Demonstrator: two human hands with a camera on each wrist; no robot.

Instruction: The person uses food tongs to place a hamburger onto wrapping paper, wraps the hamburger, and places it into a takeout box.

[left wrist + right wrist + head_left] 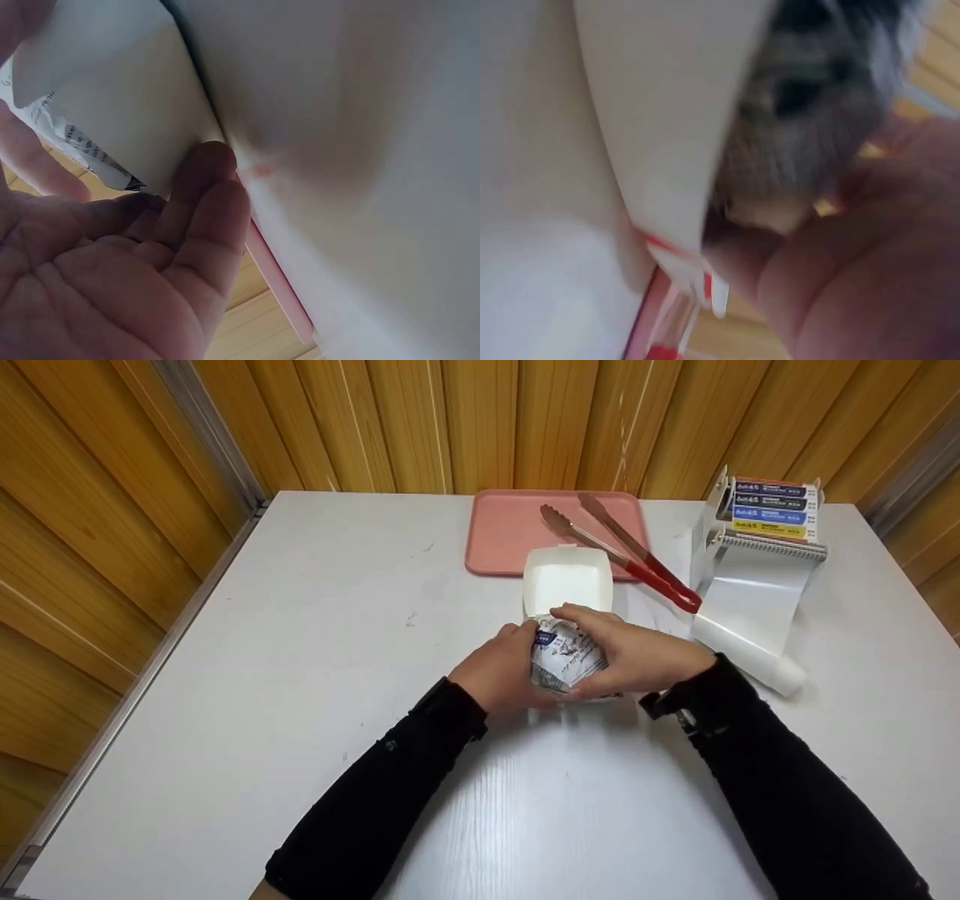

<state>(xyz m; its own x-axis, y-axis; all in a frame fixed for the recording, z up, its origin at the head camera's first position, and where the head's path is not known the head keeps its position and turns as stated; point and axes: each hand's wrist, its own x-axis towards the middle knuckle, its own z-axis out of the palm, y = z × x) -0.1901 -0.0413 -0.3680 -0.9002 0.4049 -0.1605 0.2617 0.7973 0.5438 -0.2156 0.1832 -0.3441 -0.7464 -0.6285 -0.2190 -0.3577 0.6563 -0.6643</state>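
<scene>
A white clamshell box (pixel 568 577) stands on the table with its lid raised toward the back. In its base sits a bundle wrapped in printed paper (pixel 568 654), with a dark blue label on top. My left hand (pixel 504 669) holds the box from the left side; in the left wrist view, its curled fingers (pixel 214 217) press against the box's pale outer wall (pixel 124 97). From the right, my right hand (pixel 637 652) grips the bundle between thumb and fingers. The right wrist view is blurred, with that hand (pixel 870 247) right against the paper bundle (pixel 795 127).
Behind the box, a pink tray (pixel 502 536) lies under red-handled tongs (pixel 637 562), whose handles reach over its right edge. At the back right a rack (pixel 709 529) holds several coloured boxes (pixel 772 510), with a white sheet and roll (pixel 750 652) in front.
</scene>
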